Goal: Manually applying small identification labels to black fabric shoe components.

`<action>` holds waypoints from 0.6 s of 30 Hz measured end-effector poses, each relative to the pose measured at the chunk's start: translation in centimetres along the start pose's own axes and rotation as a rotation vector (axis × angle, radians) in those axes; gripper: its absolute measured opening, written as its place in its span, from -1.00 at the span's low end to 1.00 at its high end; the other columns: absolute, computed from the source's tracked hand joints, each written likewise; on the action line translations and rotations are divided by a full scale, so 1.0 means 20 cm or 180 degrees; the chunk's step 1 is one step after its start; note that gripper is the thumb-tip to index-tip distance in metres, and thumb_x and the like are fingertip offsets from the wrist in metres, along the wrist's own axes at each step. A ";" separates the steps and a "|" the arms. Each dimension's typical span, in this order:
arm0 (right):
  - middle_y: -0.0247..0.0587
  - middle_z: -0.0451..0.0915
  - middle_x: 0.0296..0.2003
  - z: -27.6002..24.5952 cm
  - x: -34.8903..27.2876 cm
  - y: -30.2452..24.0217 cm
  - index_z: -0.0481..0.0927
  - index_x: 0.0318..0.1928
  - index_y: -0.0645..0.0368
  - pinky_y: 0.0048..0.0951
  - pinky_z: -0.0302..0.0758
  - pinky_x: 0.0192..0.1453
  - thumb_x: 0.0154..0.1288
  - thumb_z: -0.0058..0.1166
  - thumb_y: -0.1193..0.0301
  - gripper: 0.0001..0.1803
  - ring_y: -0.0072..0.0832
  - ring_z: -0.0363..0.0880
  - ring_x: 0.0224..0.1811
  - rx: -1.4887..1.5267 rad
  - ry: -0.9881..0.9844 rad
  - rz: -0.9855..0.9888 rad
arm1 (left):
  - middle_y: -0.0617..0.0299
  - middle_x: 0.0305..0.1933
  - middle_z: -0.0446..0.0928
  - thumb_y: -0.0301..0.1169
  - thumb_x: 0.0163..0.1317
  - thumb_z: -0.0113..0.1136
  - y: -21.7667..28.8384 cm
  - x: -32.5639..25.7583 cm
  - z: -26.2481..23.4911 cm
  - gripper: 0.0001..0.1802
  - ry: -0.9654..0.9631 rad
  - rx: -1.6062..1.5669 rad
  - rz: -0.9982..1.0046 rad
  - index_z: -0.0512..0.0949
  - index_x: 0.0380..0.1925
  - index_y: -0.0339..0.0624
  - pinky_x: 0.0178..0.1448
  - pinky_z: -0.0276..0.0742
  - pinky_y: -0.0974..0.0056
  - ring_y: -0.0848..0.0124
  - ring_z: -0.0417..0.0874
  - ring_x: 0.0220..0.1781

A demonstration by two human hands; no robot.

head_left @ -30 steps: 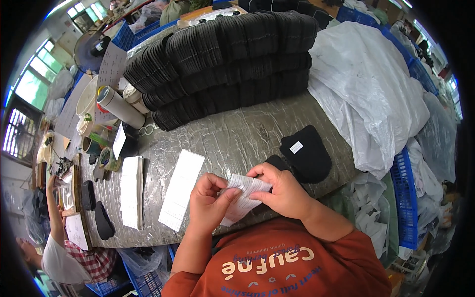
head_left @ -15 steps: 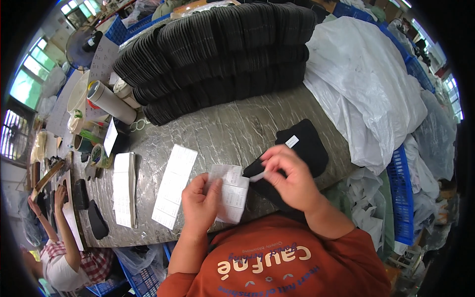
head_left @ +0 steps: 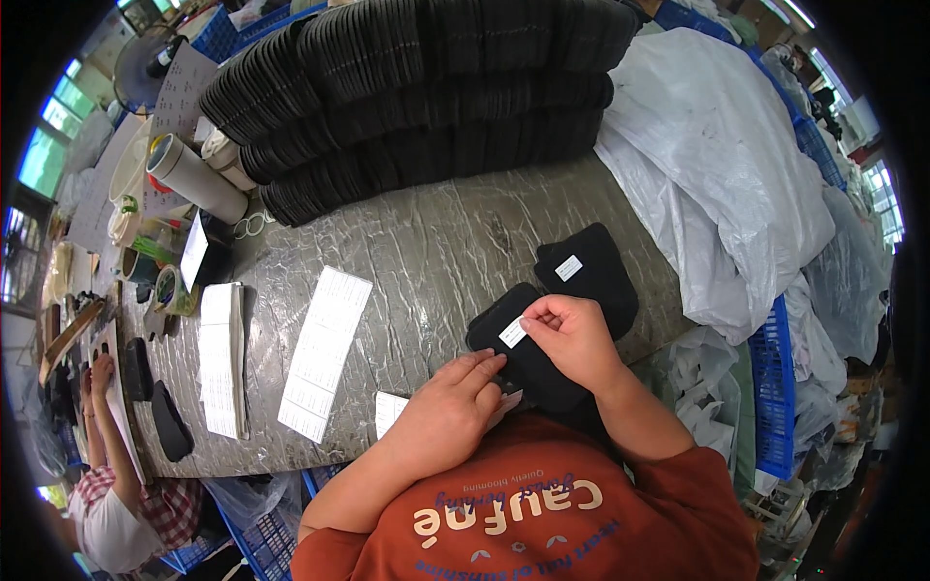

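Observation:
A black pad with a rounded end lies in front of me. On it my right hand is closed in a pinch at one end of a small white label, which lies against the pad's surface. My left hand reaches to the pad's left edge, its fingertips touching there. A sheet of labels juts out from under this hand on both sides; its thumb is hidden, and the hand appears to keep hold of the sheet. Just beyond lies another black pad bearing a white label.
Tall rows of stacked black pads line the table's back. Left are a label sheet, a paper stack, a white bottle and cups. White plastic sheeting covers the right. A co-worker's arms are at far left.
My right hand has brought the peeled label down onto the nearer pad. My left hand, with the label sheet, has lowered and moved right to the pad's edge. The head view has shifted slightly.

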State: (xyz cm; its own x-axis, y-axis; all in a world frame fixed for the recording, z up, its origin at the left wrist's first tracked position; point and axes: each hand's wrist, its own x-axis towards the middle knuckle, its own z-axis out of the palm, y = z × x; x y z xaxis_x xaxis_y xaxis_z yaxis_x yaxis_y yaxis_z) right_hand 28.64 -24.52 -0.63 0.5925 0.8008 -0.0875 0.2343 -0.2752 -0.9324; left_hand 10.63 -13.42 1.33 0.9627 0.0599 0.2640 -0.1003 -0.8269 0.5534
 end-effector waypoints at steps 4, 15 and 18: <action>-0.18 0.67 -0.49 0.01 0.01 0.02 0.64 -0.34 0.35 -0.56 0.47 -0.41 0.22 0.20 0.51 -0.89 -0.66 0.58 -0.49 -0.0024 0.0041 -0.0068 | -0.12 0.03 0.56 -0.37 0.10 0.34 0.00 0.01 0.00 -0.74 0.0016 0.0025 0.0021 0.51 -0.42 -0.36 0.18 0.53 0.08 0.00 0.56 0.14; -0.10 0.66 -0.49 0.02 0.02 0.05 0.64 -0.33 0.33 -0.47 0.50 -0.39 0.15 0.23 0.52 -0.89 -0.45 0.63 -0.50 -0.0276 0.0180 -0.0270 | -0.10 0.18 0.49 -0.32 0.11 0.30 -0.01 0.03 0.00 -0.72 -0.0252 0.0189 -0.0027 0.52 -0.41 -0.35 0.07 0.46 0.10 0.09 0.52 -0.01; -0.11 0.65 -0.51 0.02 0.01 0.03 0.61 -0.19 0.30 -0.44 0.50 -0.38 0.13 0.25 0.52 -0.77 -0.42 0.64 -0.49 -0.0231 0.0226 -0.0145 | -0.11 0.22 0.46 -0.30 0.12 0.29 -0.01 0.03 0.00 -0.72 -0.0339 0.0248 -0.0029 0.52 -0.40 -0.35 0.05 0.44 0.11 0.11 0.51 -0.04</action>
State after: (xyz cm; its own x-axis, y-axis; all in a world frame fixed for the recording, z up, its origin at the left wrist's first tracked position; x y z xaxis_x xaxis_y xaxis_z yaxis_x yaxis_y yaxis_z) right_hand 28.60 -24.27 -1.40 0.6324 0.7744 -0.0182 0.3159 -0.2793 -0.9067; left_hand 11.34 -13.23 1.34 0.9851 0.0112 0.1716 -0.0757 -0.8677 0.4913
